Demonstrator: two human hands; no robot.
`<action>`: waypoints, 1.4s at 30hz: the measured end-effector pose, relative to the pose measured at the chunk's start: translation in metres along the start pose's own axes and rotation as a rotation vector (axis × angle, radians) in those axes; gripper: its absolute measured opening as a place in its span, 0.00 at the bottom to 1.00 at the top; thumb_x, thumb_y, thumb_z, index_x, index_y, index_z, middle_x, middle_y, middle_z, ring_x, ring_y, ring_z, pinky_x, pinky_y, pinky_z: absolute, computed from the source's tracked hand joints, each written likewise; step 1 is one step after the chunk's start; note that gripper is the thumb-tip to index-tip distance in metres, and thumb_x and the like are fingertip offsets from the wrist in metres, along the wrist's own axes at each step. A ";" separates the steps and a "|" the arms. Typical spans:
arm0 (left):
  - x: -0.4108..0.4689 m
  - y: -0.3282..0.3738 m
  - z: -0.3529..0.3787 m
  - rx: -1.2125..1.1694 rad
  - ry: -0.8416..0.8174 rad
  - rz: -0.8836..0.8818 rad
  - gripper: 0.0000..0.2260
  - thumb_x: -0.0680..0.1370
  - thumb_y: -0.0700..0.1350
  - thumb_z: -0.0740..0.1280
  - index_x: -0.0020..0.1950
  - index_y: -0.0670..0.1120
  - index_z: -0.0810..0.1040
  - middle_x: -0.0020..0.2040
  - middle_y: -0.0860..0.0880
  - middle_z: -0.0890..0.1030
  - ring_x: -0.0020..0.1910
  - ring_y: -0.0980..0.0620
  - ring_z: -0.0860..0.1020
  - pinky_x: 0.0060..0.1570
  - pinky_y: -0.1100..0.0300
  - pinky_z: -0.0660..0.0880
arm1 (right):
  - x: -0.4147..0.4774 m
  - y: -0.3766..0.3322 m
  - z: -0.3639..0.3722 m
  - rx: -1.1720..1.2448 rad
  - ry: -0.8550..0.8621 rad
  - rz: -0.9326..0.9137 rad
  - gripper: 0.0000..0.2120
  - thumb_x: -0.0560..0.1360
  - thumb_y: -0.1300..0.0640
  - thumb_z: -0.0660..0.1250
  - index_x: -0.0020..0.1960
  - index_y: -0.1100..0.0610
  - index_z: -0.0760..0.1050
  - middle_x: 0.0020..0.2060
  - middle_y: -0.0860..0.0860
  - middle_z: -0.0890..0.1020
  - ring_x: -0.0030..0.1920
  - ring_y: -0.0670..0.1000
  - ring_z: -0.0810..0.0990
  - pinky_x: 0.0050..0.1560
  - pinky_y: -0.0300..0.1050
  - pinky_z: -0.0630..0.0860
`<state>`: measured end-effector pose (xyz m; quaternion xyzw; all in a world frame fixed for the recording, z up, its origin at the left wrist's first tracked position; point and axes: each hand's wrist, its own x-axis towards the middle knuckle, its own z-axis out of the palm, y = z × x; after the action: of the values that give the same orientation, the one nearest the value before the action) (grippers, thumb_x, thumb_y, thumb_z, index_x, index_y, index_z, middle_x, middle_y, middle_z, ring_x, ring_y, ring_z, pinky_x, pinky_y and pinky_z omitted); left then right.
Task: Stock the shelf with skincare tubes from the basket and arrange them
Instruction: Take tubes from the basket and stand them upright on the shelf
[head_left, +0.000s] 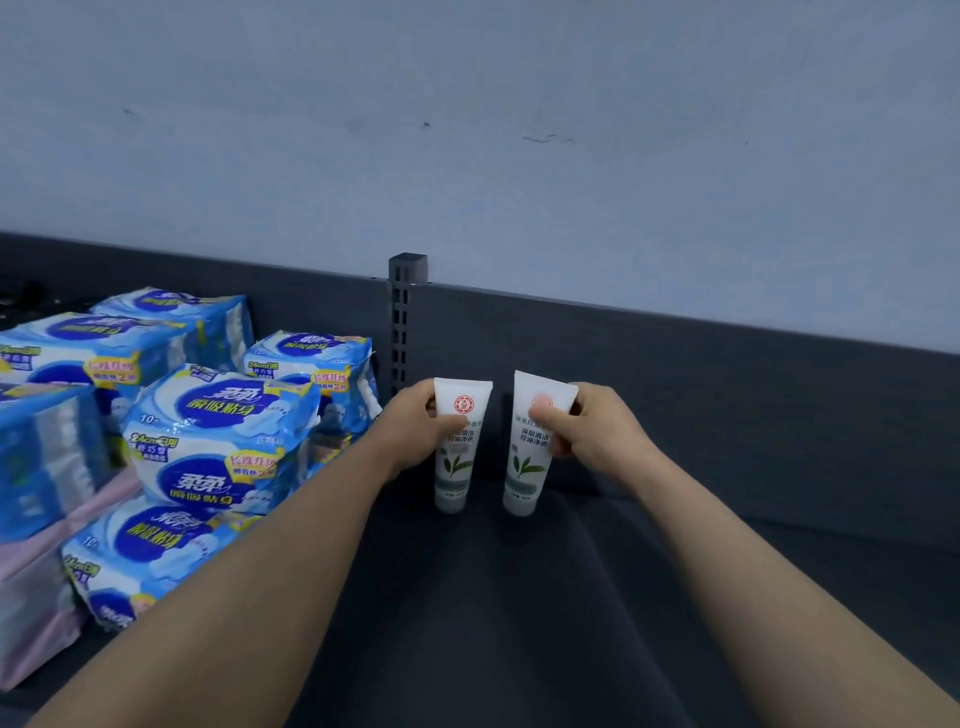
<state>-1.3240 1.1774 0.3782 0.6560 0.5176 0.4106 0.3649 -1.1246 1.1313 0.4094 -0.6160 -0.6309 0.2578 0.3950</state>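
Two white skincare tubes with a red round logo and green leaf print stand cap-down at the back of the dark grey shelf (519, 623), side by side and a little apart. My left hand (415, 428) grips the left tube (460, 467) near its top, thumb across the front. Around the upper half of the right tube (530, 467), which leans slightly right, my right hand (587, 431) has its fingers curled. Both caps touch or nearly touch the shelf floor. The basket is out of view.
Several blue and white sanitary pad packs (218, 441) are stacked on the shelf's left side, close to my left forearm. A slotted grey upright post (402, 322) rises behind the left tube. The dark back panel (727, 389) runs along the rear under a pale wall.
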 end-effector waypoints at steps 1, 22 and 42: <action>0.001 0.000 0.000 -0.008 -0.011 0.003 0.16 0.75 0.39 0.69 0.63 0.45 0.74 0.53 0.49 0.81 0.49 0.55 0.79 0.41 0.65 0.75 | 0.001 0.000 0.001 -0.003 -0.002 -0.002 0.11 0.75 0.54 0.68 0.47 0.63 0.76 0.30 0.54 0.80 0.32 0.51 0.78 0.46 0.56 0.80; -0.034 0.010 -0.018 0.488 0.253 0.248 0.23 0.79 0.44 0.62 0.73 0.46 0.64 0.69 0.46 0.67 0.68 0.46 0.66 0.66 0.51 0.66 | -0.019 -0.017 0.043 0.002 -0.079 -0.059 0.10 0.77 0.55 0.66 0.38 0.55 0.70 0.30 0.50 0.77 0.24 0.41 0.73 0.22 0.31 0.67; -0.083 0.035 -0.030 0.916 0.425 0.380 0.24 0.76 0.48 0.64 0.71 0.43 0.67 0.65 0.43 0.73 0.63 0.41 0.70 0.60 0.47 0.68 | -0.048 -0.023 0.029 -0.291 0.108 -0.242 0.31 0.75 0.43 0.64 0.73 0.54 0.61 0.70 0.49 0.68 0.70 0.51 0.64 0.69 0.48 0.64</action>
<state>-1.3487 1.0906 0.4087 0.7325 0.5783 0.3253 -0.1523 -1.1647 1.0862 0.4029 -0.5991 -0.7089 0.0812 0.3631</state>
